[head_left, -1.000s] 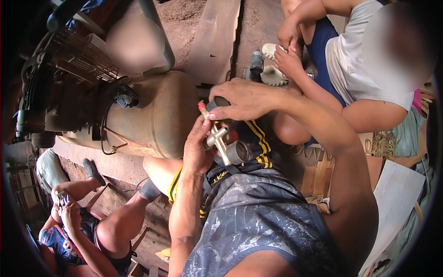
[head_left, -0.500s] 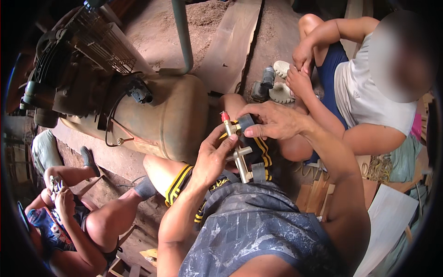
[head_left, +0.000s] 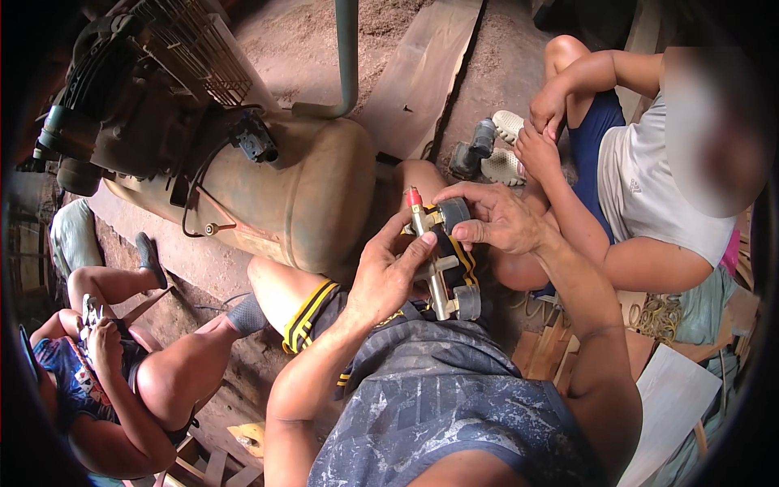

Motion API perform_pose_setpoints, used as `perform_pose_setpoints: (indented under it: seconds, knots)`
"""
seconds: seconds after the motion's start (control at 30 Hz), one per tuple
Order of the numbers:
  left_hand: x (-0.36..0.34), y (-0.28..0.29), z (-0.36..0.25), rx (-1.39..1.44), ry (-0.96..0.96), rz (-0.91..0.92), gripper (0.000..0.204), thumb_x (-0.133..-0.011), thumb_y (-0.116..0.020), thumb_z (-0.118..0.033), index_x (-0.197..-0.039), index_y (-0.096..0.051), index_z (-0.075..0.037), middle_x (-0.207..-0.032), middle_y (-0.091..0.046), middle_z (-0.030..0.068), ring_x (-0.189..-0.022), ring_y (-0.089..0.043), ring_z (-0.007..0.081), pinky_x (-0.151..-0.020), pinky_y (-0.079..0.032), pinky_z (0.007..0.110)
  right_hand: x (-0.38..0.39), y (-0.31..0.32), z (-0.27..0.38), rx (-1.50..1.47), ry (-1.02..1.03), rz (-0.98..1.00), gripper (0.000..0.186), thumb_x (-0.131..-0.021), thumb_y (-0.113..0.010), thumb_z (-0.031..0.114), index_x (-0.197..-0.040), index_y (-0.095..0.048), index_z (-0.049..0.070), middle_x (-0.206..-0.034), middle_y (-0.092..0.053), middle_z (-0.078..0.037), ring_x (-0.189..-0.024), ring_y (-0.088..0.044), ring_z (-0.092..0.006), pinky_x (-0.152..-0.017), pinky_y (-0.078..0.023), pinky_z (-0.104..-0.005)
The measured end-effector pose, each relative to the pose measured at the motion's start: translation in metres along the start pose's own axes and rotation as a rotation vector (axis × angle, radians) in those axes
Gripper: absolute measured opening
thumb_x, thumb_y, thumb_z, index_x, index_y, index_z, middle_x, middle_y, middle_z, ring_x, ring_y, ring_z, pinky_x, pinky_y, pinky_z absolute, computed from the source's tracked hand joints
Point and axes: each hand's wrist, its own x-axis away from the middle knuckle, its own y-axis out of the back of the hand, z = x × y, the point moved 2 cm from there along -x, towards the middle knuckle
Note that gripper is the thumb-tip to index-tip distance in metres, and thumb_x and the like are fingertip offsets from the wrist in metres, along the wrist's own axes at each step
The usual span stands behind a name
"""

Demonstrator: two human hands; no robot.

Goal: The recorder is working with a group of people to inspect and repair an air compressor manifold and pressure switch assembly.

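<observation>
A metal air manifold [head_left: 439, 294] with a red-tipped valve [head_left: 414, 197] is held up over my lap. My left hand [head_left: 383, 272] is closed around its upper body, the thumb lying along the metal. At the manifold's upper right sits a round dark pressure gauge [head_left: 455, 214]. My right hand [head_left: 507, 221] pinches that gauge between thumb and fingers. A second round gauge [head_left: 467, 303] sticks out at the lower end, untouched by either hand. Short side fittings protrude between the two gauges.
A rusty air compressor tank [head_left: 329, 183] lies ahead to the left, with a pressure switch [head_left: 256, 142] on top. One person [head_left: 641, 170] sits close at right, another [head_left: 105, 357] at left holding a small metal part. A grey tool [head_left: 473, 152] stands beside pale clogs [head_left: 505, 166]. Boards [head_left: 669, 398] lie at right.
The view has shifted a little. Both hands and the manifold sit slightly farther right, and the gauges have turned so their round sides show more. The grips are unchanged.
</observation>
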Motion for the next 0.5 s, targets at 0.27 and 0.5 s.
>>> perform_pose_setpoints:
  seconds: [0.27,0.5]
  knots:
    - [0.004,-0.002,-0.004,-0.057,0.039,0.001,0.051,-0.101,-0.062,-0.026,-0.145,-0.048,-0.005,-0.098,-0.071,0.0132,-0.085,-0.069,0.0171,-0.063,-0.059,0.031,0.003,0.002,0.011,-0.037,-0.074,0.081,0.049,-0.092,-0.077,0.025,-0.131,-0.059,0.002,-0.109,-0.069,-0.006,-0.099,-0.063,-0.0136,-0.087,-0.053,-0.0304]
    - [0.005,-0.001,-0.002,-0.097,-0.01,-0.019,0.049,-0.101,-0.062,-0.025,-0.144,-0.049,-0.005,-0.097,-0.072,0.0116,-0.08,-0.068,0.014,-0.064,-0.058,0.03,0.006,0.004,0.021,0.11,-0.134,0.118,0.051,-0.092,-0.076,0.025,-0.133,-0.058,0.001,-0.118,-0.067,-0.009,-0.11,-0.061,-0.0155,-0.097,-0.049,-0.0318]
